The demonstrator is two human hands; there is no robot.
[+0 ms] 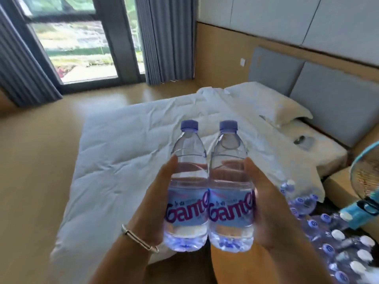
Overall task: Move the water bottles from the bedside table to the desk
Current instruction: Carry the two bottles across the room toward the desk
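Two clear water bottles with blue labels and purple caps stand upright side by side in front of me, touching each other. My left hand [155,201] grips the left bottle [187,185] and wears a silver bracelet at the wrist. My right hand [264,206] grips the right bottle [229,185]. Both are held in the air above the near edge of the bed. Several more bottles [332,232] lie packed together low at the right. No desk is in view.
A bed [133,160] with a white duvet and a pillow [266,103] fills the middle. A blue fan [365,177] stands at the right edge beside a wooden surface [338,185]. Bare floor, grey curtains and a glass door [78,48] lie at the left and back.
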